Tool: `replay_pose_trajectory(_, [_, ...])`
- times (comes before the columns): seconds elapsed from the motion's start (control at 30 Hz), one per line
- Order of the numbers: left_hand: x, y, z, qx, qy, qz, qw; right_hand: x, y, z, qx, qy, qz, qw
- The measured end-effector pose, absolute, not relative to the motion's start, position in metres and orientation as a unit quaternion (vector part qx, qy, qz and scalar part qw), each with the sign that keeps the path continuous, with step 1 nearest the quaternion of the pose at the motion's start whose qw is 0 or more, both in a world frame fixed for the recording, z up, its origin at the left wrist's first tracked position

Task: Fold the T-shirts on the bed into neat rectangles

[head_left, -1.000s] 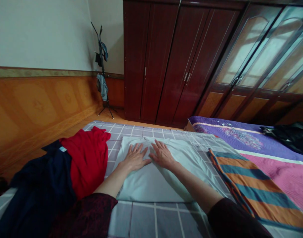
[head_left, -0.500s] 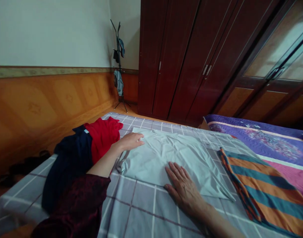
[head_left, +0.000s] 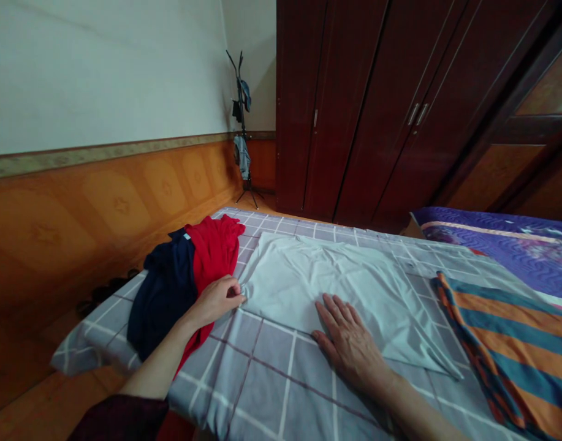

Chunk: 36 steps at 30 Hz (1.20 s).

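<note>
A pale, light-coloured shirt [head_left: 299, 275] lies spread flat on the grey checked bedsheet [head_left: 262, 380], with soft wrinkles across its middle. At the shirt's near left corner, my left hand [head_left: 220, 300] pinches the fabric between thumb and fingers. My right hand [head_left: 349, 343] rests palm down on the shirt's near edge, fingers stretched out and slightly apart.
Left of the shirt lie a red garment [head_left: 216, 245] and a navy garment [head_left: 163, 291], heaped together. An orange and teal striped garment [head_left: 515, 343] lies folded on the right. Beyond stand a coat rack [head_left: 243, 122], a dark red wardrobe [head_left: 354, 110] and a purple-covered bed [head_left: 483, 236].
My left hand has moved from the shirt's far left side down to its near left corner and closed on the fabric there. My right hand stays on the shirt. The view has turned slightly left.
</note>
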<state>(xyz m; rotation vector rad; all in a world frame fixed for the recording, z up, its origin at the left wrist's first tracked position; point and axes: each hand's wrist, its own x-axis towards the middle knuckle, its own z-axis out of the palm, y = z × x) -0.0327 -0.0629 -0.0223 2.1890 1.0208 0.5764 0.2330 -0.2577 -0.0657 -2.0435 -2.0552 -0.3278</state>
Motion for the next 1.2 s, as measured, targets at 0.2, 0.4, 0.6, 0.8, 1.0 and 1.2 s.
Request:
replay_pose_trajectory(0.2, [-0.034,-0.062,-0.023,0.756,0.388,0.272,0.451,0.232,-0.258,-0.064,-0.694,-0.701,-0.12,0.113])
replay_pose_trajectory(0.4, [-0.038,-0.067,-0.019,0.677,0.401,0.297,0.541,0.234,-0.257,-0.068,-0.69,-0.702,-0.129,0.123])
replay_pose_trajectory(0.6, [-0.041,-0.07,-0.012,0.657,0.368,0.252,0.607,0.235,-0.256,-0.071,-0.688,-0.701,-0.133,0.133])
replay_pose_trajectory(0.8, [-0.039,-0.067,-0.017,0.655,0.392,0.259,0.592,0.236,-0.256,-0.072,-0.682,-0.705,-0.139,0.135])
replay_pose_trajectory(1.0, [-0.031,-0.063,-0.033,0.7,0.443,0.256,0.498,0.237,-0.257,-0.073,-0.683,-0.705,-0.135,0.134])
replay_pose_trajectory(1.2, [-0.037,-0.059,-0.036,0.703,0.458,0.26,0.479,0.236,-0.257,-0.072,-0.686,-0.703,-0.126,0.136])
